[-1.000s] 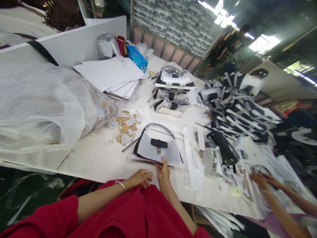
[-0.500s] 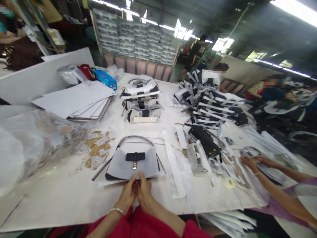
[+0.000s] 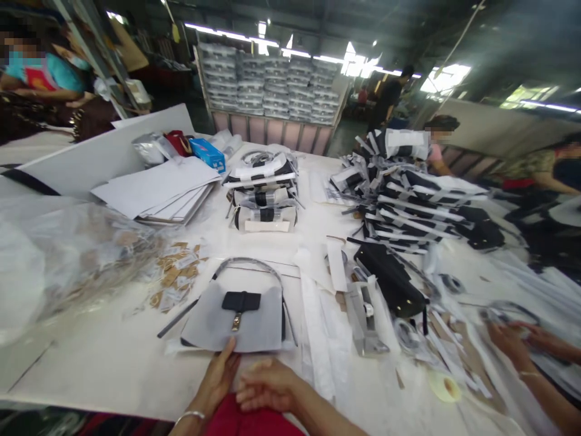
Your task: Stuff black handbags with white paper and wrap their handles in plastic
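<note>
Gold-clasped handbag best steadied by near edge, cover sheet unwrinkled. Left hand: thumb laid there, fingers curled, grip unclear. Right hand: half-open, empty, nearer wearer than handbag.

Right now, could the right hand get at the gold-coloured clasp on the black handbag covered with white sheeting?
Probably yes: the right hand looks empty and near, and the gold-coloured clasp lies uncovered. The left hand, at the bag's lower edge, may crowd it.
</note>
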`<action>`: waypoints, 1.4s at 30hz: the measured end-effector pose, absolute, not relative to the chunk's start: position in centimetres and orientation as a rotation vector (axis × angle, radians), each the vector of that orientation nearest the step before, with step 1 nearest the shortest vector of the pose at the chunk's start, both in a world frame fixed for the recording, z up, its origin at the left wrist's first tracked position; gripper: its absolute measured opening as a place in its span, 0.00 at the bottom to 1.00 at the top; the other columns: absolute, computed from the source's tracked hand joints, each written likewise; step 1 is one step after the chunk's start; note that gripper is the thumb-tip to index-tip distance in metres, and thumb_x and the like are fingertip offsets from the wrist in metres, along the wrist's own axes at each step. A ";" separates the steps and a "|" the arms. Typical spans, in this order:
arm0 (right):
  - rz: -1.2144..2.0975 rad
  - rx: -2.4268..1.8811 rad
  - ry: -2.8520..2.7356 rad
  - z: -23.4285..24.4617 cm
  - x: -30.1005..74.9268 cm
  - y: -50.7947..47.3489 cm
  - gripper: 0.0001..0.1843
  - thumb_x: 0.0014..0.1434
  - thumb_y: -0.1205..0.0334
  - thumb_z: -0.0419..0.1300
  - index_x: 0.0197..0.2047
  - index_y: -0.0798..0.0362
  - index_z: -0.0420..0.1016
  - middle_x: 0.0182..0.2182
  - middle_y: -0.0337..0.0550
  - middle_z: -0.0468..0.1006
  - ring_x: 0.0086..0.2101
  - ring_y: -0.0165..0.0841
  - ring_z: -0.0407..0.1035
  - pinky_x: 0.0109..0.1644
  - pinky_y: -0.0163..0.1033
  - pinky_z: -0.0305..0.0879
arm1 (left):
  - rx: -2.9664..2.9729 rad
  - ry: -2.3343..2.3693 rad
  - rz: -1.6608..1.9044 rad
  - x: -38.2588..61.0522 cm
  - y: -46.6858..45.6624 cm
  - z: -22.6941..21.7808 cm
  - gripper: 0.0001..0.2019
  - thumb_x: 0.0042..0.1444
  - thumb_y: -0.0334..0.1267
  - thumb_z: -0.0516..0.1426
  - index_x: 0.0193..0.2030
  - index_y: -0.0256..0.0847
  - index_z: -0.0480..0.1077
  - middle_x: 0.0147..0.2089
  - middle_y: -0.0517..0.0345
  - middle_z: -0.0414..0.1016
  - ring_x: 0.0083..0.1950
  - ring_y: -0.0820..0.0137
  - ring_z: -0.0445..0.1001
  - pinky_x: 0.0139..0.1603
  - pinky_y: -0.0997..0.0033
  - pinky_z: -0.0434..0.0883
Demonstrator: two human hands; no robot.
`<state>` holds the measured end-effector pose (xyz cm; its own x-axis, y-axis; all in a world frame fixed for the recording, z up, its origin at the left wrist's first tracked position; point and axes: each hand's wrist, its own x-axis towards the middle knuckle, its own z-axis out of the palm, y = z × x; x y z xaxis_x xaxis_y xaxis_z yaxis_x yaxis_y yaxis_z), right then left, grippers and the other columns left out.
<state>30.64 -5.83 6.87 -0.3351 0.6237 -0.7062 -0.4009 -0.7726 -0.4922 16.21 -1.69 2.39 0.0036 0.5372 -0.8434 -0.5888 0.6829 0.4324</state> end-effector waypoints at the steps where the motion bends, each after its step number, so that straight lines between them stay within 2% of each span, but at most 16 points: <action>1: 2.090 -1.315 -0.519 7.6 32.7 -5.4 0.19 0.40 0.52 0.73 0.28 0.57 0.76 0.22 0.42 0.77 0.23 0.31 0.70 0.30 0.37 0.67 | -0.058 1.308 0.913 16.3 -1.7 2.3 0.14 0.57 0.29 0.62 0.49 0.42 0.70 0.44 0.56 0.80 0.43 0.67 0.81 0.47 0.71 0.77; 3: 1.697 -1.456 -0.882 9.1 37.2 -3.2 0.14 0.46 0.52 0.68 0.27 0.56 0.77 0.23 0.41 0.78 0.25 0.32 0.69 0.31 0.37 0.65 | -0.078 1.319 0.977 16.3 -1.8 2.2 0.16 0.55 0.27 0.63 0.49 0.44 0.70 0.45 0.57 0.80 0.43 0.68 0.81 0.48 0.69 0.77; 6: 1.003 -1.708 -1.167 10.2 43.9 2.2 0.12 0.55 0.53 0.60 0.29 0.52 0.78 0.27 0.41 0.79 0.33 0.36 0.71 0.41 0.40 0.68 | -0.097 1.342 0.989 16.5 -1.9 2.4 0.17 0.54 0.27 0.64 0.49 0.45 0.70 0.44 0.57 0.80 0.40 0.69 0.81 0.46 0.70 0.77; 7: 0.846 -1.802 -1.228 10.0 45.9 4.0 0.12 0.57 0.55 0.57 0.32 0.53 0.79 0.30 0.43 0.80 0.35 0.38 0.72 0.44 0.42 0.68 | -0.099 1.347 0.988 16.5 -1.9 2.5 0.17 0.54 0.28 0.65 0.49 0.45 0.70 0.43 0.58 0.80 0.40 0.69 0.81 0.44 0.71 0.77; 9: 0.569 -1.971 -1.454 8.7 49.3 6.7 0.14 0.55 0.64 0.56 0.43 0.55 0.79 0.42 0.50 0.80 0.46 0.42 0.72 0.54 0.45 0.66 | -0.098 1.351 0.985 16.6 -2.0 2.7 0.19 0.53 0.29 0.66 0.50 0.45 0.70 0.42 0.58 0.81 0.39 0.70 0.81 0.41 0.74 0.76; 12: 0.381 -2.163 -1.811 5.3 52.7 8.4 0.28 0.51 0.75 0.53 0.56 0.62 0.72 0.56 0.61 0.72 0.58 0.47 0.65 0.63 0.47 0.59 | -0.101 1.352 0.997 16.6 -2.3 2.7 0.21 0.51 0.30 0.67 0.51 0.45 0.69 0.42 0.58 0.81 0.37 0.70 0.81 0.37 0.75 0.76; 15: 0.270 -2.237 -2.028 2.0 54.7 8.4 0.31 0.52 0.77 0.50 0.60 0.64 0.68 0.59 0.62 0.69 0.60 0.46 0.62 0.64 0.46 0.58 | -0.084 1.335 1.019 16.7 -2.7 2.6 0.23 0.49 0.33 0.69 0.52 0.44 0.68 0.44 0.55 0.80 0.37 0.69 0.80 0.35 0.75 0.76; 18: 0.115 -2.234 -2.138 0.5 55.8 8.4 0.31 0.53 0.74 0.50 0.61 0.62 0.66 0.59 0.61 0.68 0.60 0.47 0.62 0.63 0.45 0.58 | -0.060 1.306 1.040 16.7 -2.9 2.2 0.27 0.46 0.37 0.71 0.52 0.41 0.68 0.47 0.52 0.80 0.39 0.68 0.80 0.35 0.74 0.75; 22: 0.076 -2.298 -2.235 0.9 56.2 9.3 0.34 0.52 0.69 0.54 0.64 0.63 0.61 0.58 0.65 0.68 0.56 0.51 0.66 0.59 0.48 0.60 | -0.033 1.274 1.042 16.7 -3.2 1.6 0.32 0.42 0.42 0.72 0.53 0.41 0.68 0.52 0.48 0.78 0.44 0.65 0.79 0.41 0.70 0.75; 25: 0.144 -2.371 -2.241 1.5 56.6 10.1 0.37 0.51 0.65 0.58 0.65 0.62 0.59 0.53 0.65 0.73 0.55 0.52 0.67 0.59 0.52 0.60 | -0.004 1.247 1.046 16.6 -3.4 1.3 0.36 0.40 0.44 0.73 0.56 0.41 0.66 0.54 0.46 0.76 0.46 0.63 0.79 0.45 0.66 0.75; 30: 0.521 -2.425 -1.892 2.7 58.8 11.3 0.44 0.48 0.50 0.63 0.65 0.58 0.60 0.52 0.63 0.74 0.51 0.51 0.70 0.52 0.50 0.65 | 0.033 1.219 1.048 16.6 -3.7 1.3 0.39 0.37 0.47 0.73 0.56 0.39 0.66 0.55 0.43 0.76 0.48 0.61 0.78 0.48 0.64 0.73; 33: 0.637 -2.207 -1.631 5.4 57.7 11.5 0.49 0.47 0.41 0.62 0.66 0.60 0.58 0.55 0.63 0.71 0.49 0.49 0.71 0.49 0.48 0.67 | 0.037 1.222 1.045 16.7 -3.7 1.6 0.40 0.35 0.49 0.74 0.55 0.39 0.67 0.56 0.43 0.75 0.48 0.60 0.78 0.47 0.65 0.73; 35: 0.567 -1.957 -1.716 8.0 54.7 10.9 0.47 0.48 0.39 0.61 0.66 0.56 0.60 0.57 0.59 0.69 0.49 0.47 0.69 0.52 0.49 0.66 | 0.039 1.233 1.043 16.7 -3.7 1.9 0.39 0.36 0.49 0.74 0.54 0.39 0.67 0.56 0.43 0.75 0.48 0.60 0.78 0.47 0.64 0.73; 38: 0.483 -1.560 -2.092 11.1 47.3 8.4 0.38 0.51 0.44 0.62 0.63 0.50 0.66 0.60 0.53 0.68 0.56 0.47 0.63 0.61 0.51 0.56 | 0.058 1.252 1.043 16.8 -3.7 2.2 0.37 0.37 0.49 0.73 0.53 0.39 0.68 0.56 0.43 0.75 0.48 0.59 0.78 0.47 0.64 0.73; 40: 0.523 -1.423 -2.307 11.9 42.1 6.2 0.32 0.54 0.51 0.62 0.61 0.47 0.68 0.61 0.50 0.67 0.58 0.47 0.60 0.62 0.51 0.53 | 0.071 1.256 1.041 16.8 -3.7 2.3 0.37 0.37 0.49 0.73 0.53 0.38 0.68 0.55 0.42 0.76 0.48 0.59 0.78 0.46 0.64 0.74; 42: 0.600 -1.362 -2.464 11.6 37.8 4.2 0.30 0.54 0.58 0.61 0.61 0.44 0.69 0.61 0.48 0.67 0.57 0.46 0.60 0.61 0.50 0.54 | 0.075 1.259 1.042 16.9 -3.7 2.3 0.37 0.37 0.50 0.73 0.53 0.37 0.68 0.54 0.41 0.76 0.47 0.59 0.78 0.45 0.65 0.74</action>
<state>37.84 4.24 11.55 -0.5257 0.8502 0.0290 0.7417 0.4748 -0.4738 16.86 -3.68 2.34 -0.0627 0.6730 -0.7369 -0.5980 0.5658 0.5676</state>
